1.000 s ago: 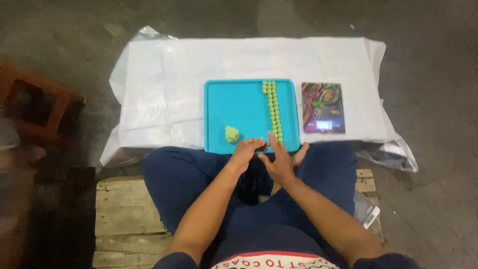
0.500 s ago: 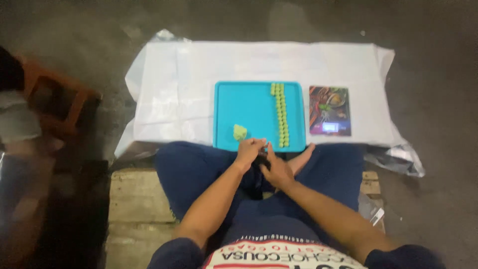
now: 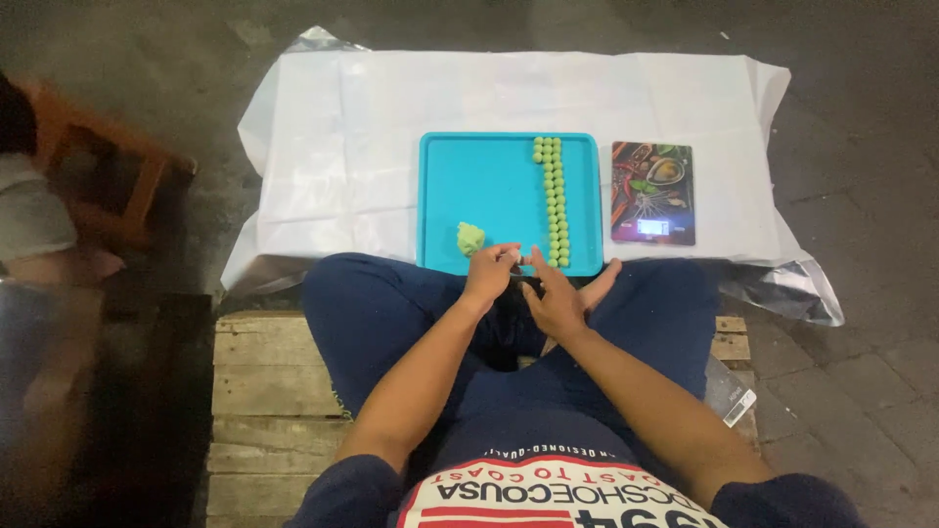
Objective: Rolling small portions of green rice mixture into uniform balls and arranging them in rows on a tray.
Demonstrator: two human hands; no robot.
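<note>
A turquoise tray (image 3: 479, 176) lies on a white sheet in front of my crossed legs. Two close rows of several small green balls (image 3: 554, 200) run down its right side. A lump of green dough (image 3: 470, 237) sits near its front left corner. My left hand (image 3: 492, 275) hovers at the tray's front edge, just right of the lump, with its fingertips pinched on a tiny pale bit. My right hand (image 3: 556, 298) is beside it, fingers stretched out and meeting the left fingertips below the rows of balls.
A flat kitchen scale (image 3: 652, 192) with a picture-printed top lies right of the tray. The white plastic sheet (image 3: 342, 147) covers the ground ahead. I sit on a wooden pallet (image 3: 259, 381). An orange stool (image 3: 108, 176) and part of another person (image 3: 34, 220) are at the left.
The view has shifted a little. My hands have moved forward from my lap to the tray's front edge, still held together.
</note>
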